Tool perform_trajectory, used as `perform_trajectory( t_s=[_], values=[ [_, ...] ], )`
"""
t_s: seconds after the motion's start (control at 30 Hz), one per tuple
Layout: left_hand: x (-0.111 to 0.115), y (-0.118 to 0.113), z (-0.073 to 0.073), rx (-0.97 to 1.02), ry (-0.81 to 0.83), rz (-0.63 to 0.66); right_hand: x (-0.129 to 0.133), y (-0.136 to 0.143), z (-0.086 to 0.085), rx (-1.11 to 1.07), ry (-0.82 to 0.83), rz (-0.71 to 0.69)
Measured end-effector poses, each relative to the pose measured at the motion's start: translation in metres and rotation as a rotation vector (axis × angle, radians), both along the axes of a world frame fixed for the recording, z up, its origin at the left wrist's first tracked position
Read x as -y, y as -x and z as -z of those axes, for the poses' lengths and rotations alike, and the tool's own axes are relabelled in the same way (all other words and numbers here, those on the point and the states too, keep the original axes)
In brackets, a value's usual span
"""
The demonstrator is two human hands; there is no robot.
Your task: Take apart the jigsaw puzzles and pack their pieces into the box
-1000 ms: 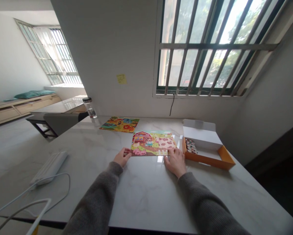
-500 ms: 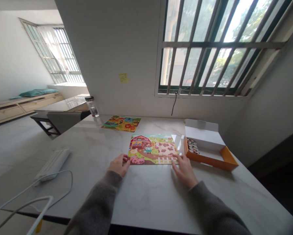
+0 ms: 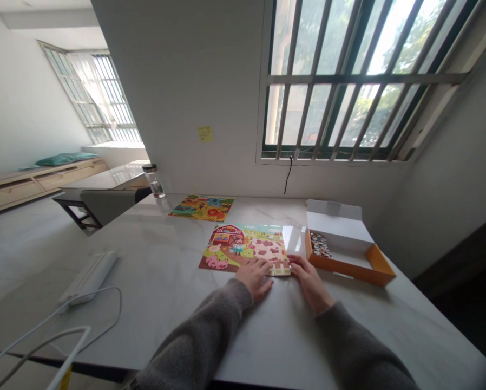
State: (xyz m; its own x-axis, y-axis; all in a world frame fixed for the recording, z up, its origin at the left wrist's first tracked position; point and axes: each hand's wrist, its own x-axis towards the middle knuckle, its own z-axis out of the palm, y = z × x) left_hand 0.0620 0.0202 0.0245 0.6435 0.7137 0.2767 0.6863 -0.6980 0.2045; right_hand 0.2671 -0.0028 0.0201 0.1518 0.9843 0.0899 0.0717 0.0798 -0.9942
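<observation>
A farm-picture jigsaw puzzle [image 3: 222,250], with a red barn, pink pigs and a spotted cow, lies on the white marbled table [image 3: 178,325]. My left hand [image 3: 256,275] rests over its lower edge, fingers flat on the picture and thumb out over the table. At the puzzle's lower right corner, my right hand [image 3: 308,281] has its fingertips and thumb closed on the edge. That corner looks slightly raised. Behind it lies a second puzzle picture [image 3: 202,208] with a lion and an elephant.
On the right stands an open orange box [image 3: 348,268] with a white lid and small patterned pieces [image 3: 320,245] inside. A clear bottle [image 3: 156,183] stands at the back left. A white power strip [image 3: 89,277] with cables lies at the left.
My left hand has moved right, from the puzzle's lower left corner to its lower edge. The farm puzzle has shifted left and turned slightly. My right hand has closed at its right corner.
</observation>
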Motion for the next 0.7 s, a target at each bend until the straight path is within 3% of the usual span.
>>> perform_trajectory(
  t_s=[0.13, 0.23, 0.4, 0.53, 0.63, 0.7],
  values=[
    [-0.017, -0.021, 0.000, -0.022, -0.102, -0.022, -0.006, -0.005, 0.009, 0.343, -0.219, 0.033],
    [-0.023, -0.022, 0.002, -0.023, -0.169, 0.031, -0.010, -0.006, 0.014, 0.554, -0.360, -0.035],
    [-0.025, -0.018, 0.006, 0.035, -0.174, 0.082, -0.019, 0.000, 0.015, 0.896, -0.421, -0.112],
    [-0.031, -0.012, 0.012, 0.368, 0.014, -0.026, -0.027, 0.003, 0.006, 1.067, -0.411, -0.104],
    [-0.038, -0.003, 0.018, 0.730, 0.249, -0.148, -0.028, 0.004, -0.003, 1.168, -0.391, -0.090],
    [-0.042, 0.002, 0.022, 0.835, 0.441, -0.136, -0.026, 0.004, -0.006, 1.262, -0.377, -0.060]
  ],
)
